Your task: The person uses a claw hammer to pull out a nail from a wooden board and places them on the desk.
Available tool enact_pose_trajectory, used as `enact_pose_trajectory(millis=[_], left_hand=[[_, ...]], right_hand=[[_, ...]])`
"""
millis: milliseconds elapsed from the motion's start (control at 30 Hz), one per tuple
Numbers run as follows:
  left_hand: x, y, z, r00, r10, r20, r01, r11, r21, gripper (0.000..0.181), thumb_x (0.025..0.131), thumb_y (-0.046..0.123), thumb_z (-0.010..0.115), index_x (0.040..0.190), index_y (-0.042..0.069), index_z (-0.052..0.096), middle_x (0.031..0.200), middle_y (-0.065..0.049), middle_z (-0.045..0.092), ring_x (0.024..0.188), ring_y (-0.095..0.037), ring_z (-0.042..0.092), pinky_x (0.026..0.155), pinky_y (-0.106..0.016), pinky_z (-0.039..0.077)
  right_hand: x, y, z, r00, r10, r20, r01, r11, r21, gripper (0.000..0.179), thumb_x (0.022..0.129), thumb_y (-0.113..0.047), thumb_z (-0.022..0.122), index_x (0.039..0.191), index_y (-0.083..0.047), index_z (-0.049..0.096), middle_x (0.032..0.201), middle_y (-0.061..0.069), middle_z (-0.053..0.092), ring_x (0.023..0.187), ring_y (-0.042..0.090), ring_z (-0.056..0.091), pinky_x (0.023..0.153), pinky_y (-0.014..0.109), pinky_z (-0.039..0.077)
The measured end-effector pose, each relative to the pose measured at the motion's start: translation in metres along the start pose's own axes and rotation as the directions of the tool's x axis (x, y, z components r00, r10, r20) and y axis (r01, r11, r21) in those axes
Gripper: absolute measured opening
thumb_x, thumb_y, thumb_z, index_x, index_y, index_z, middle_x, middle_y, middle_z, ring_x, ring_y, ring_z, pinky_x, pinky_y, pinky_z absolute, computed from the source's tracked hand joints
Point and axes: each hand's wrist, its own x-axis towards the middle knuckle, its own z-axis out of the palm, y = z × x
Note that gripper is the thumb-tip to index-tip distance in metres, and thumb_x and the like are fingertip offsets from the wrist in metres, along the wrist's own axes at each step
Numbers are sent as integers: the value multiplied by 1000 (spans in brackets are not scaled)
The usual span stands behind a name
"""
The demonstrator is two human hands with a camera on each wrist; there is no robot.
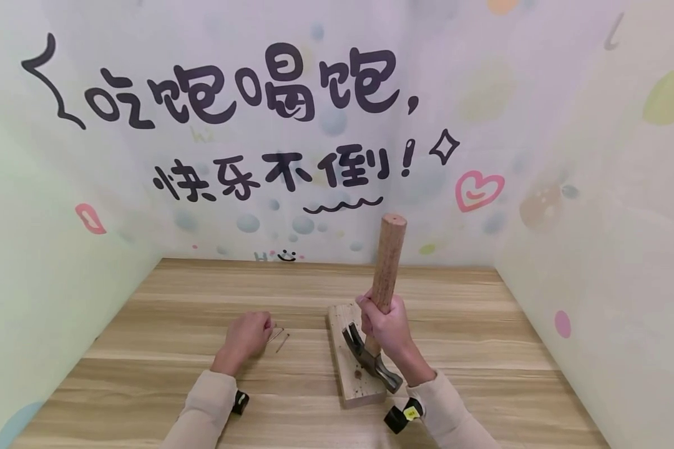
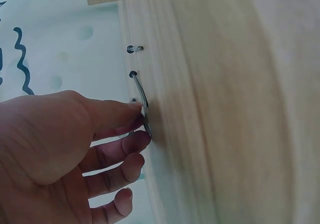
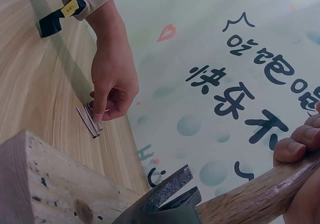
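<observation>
My left hand [image 1: 248, 333] is low over the table, its thumb and index finger pinching a thin metal nail [image 2: 139, 87]. Other nails [image 1: 283, 343] lie on the wood right beside those fingers. My right hand [image 1: 390, 324] grips a claw hammer by its wooden handle [image 1: 389, 265], close to the head. The handle points up, while the dark metal head [image 1: 367, 358] hangs low and overlaps a wooden block [image 1: 362, 396] in the head view. Dark marks and small holes dot the block's top, seen closer in the right wrist view.
The wood-grain table [image 1: 455, 349] reaches back to a printed cloth wall [image 1: 230, 231] with black lettering. Pale side walls [image 1: 595, 280] stand left and right. Each wrist wears a black camera mount [image 1: 239, 402] over a cream sleeve [image 1: 205, 405].
</observation>
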Motion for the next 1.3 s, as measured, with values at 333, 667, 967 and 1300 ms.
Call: enact_pose_trajectory(millis=[333,667,967,1300], left_hand=[[2,4,-3,999,-24,29,25,1000,-14,19,87,8,67,71,13,58,67,2,57,61,-14,52,55,-34,45],[12,24,-4,999,-44,32,48,992,-120,14,93,15,63,80,14,62,69,5,56,59,-11,50,53,-29,41],[35,72,13,1000,9,1,-9,974,-226,23,97,26,61,112,9,66,105,-8,68,93,-24,64,73,-41,53],[53,119,33,999,38,33,-28,964,-264,45,102,37,52,136,9,57,131,-19,59,123,-37,53,101,-58,40]], right_hand=[[-1,-1,-1,1000,-14,16,14,1000,14,26,97,-5,58,76,6,46,48,3,42,40,8,37,38,22,29],[-2,-2,-3,1000,-12,9,12,1000,-2,27,97,-6,58,77,8,46,49,14,39,40,11,37,38,22,29],[-2,-2,-5,1000,-30,3,30,999,-19,25,97,-5,58,76,6,47,49,19,38,39,16,36,37,23,30],[-1,2,-10,997,-74,10,74,997,10,25,97,-5,57,77,6,47,47,16,39,38,14,38,34,29,30]])
